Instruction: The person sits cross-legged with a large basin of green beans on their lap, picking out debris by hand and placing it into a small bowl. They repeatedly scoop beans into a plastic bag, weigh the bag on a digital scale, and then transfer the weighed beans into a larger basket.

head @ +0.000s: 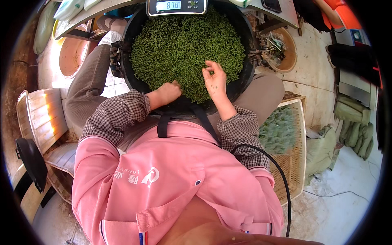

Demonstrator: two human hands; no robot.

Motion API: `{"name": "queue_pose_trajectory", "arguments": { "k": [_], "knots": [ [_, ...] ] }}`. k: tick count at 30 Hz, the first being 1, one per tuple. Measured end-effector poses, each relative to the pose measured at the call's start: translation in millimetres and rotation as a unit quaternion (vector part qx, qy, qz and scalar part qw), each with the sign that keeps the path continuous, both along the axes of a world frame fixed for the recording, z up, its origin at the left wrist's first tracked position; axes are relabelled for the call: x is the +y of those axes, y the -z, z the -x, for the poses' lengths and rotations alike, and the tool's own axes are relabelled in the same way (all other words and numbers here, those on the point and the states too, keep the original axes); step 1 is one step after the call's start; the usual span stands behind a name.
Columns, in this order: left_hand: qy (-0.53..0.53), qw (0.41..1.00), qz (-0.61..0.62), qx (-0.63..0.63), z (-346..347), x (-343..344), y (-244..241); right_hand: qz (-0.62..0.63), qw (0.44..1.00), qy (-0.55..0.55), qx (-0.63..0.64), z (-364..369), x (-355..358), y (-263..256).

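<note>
A large round black tub [126, 65] sits between my knees, heaped with small green berries [183, 52] on fine stems, which look like green peppercorns. My left hand [168, 93] is at the tub's near edge, fingers curled down against the berries; whether anything is pinched in them is hidden. Over the heap on the right is my right hand [215, 80], palm partly turned up and fingers bent but apart. No berry bunch shows in its fingers, though small green bits cling to the wrist.
A digital scale [177, 7] on the table [283, 15] overhangs the tub's far side. To my right stands a plastic basket [301, 147] with green-filled clear bags [277, 130]. Tan basins [291, 52] flank the tub. A plastic chair [47, 119] stands left; another person [337, 13] is at upper right.
</note>
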State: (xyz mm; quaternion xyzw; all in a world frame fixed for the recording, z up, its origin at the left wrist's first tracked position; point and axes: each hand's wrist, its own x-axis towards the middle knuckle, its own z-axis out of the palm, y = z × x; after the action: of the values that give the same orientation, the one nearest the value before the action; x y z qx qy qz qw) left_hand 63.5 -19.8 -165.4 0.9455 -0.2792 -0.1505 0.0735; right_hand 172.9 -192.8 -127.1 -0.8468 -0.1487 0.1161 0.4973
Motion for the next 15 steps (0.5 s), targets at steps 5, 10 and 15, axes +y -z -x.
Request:
{"name": "queue_pose_trajectory", "arguments": {
  "k": [5, 10, 15],
  "knots": [
    [0.033, 0.992, -0.114, 0.037, 6.9, 1.0, -0.4, 0.005, 1.000, -0.002, 0.017, -1.2, -4.2, 8.0],
    [-0.105, 0.986, 0.052, 0.115, -1.6, 12.8, -33.4, -0.007, 0.995, -0.036, 0.091, 5.5, 6.3, 4.3],
    [-0.213, 0.923, 0.309, 0.084, -31.0, 9.4, -90.3, -0.272, 0.836, -0.077, 0.471, 15.0, 22.3, -6.0]
  ]
}}
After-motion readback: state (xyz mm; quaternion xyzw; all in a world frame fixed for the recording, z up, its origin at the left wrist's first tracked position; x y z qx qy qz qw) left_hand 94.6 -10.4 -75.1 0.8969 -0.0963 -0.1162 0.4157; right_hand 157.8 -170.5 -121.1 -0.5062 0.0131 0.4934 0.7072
